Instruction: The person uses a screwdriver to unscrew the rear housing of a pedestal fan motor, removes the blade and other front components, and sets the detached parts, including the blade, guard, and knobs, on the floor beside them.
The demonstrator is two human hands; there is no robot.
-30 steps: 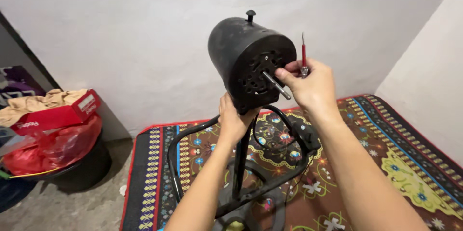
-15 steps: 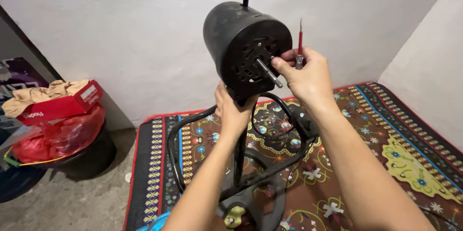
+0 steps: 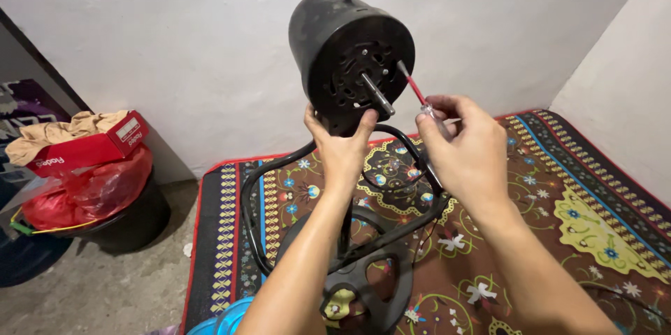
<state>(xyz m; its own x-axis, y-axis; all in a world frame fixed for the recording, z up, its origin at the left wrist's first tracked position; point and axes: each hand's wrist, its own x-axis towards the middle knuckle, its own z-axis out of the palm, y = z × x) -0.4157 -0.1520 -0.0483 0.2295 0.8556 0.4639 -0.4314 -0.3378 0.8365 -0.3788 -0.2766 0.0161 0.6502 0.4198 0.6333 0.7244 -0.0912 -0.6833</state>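
your left hand (image 3: 342, 150) has a closed grip on the neck just under the black fan motor housing (image 3: 346, 52), thumb up against the lower face. the housing sits top-centre of view, on its stand, bare shaft (image 3: 377, 94) poking out toward you at about 5 o'clock from the face centre. your right hand (image 3: 465, 150) is pinched shut on the red-handled screwdriver (image 3: 418, 91), tip resting on the face at roughly 3 o'clock of the shaft.

what could go wrong, imo:
- the tip meets the face at a slant, so if you push or twist hard it may skid off the screw and jab into the vent holes, or toward your left thumb, which is close below.
- only one hand steadies the motor, and the stand base (image 3: 363, 279) rests on a soft patterned mat (image 3: 559, 209); pushing on the screwdriver could rock or tip the whole thing.
- the black cable loop (image 3: 251, 195) hangs near your forearms and could snag.
- a loosened screw dropped on that busy pattern would be hard to spot.

containers: at 9 o'clock a dark bin (image 3: 133, 219) w/ a red plastic bag (image 3: 84, 191) lining it, stuffed full; a red cardboard box (image 3: 87, 146) lies on top w/ crumpled tan cloth or paper (image 3: 66, 129) over it. bag contents can't be made out. a blue rim (image 3: 224, 317) shows at 6 o'clock, cut off.
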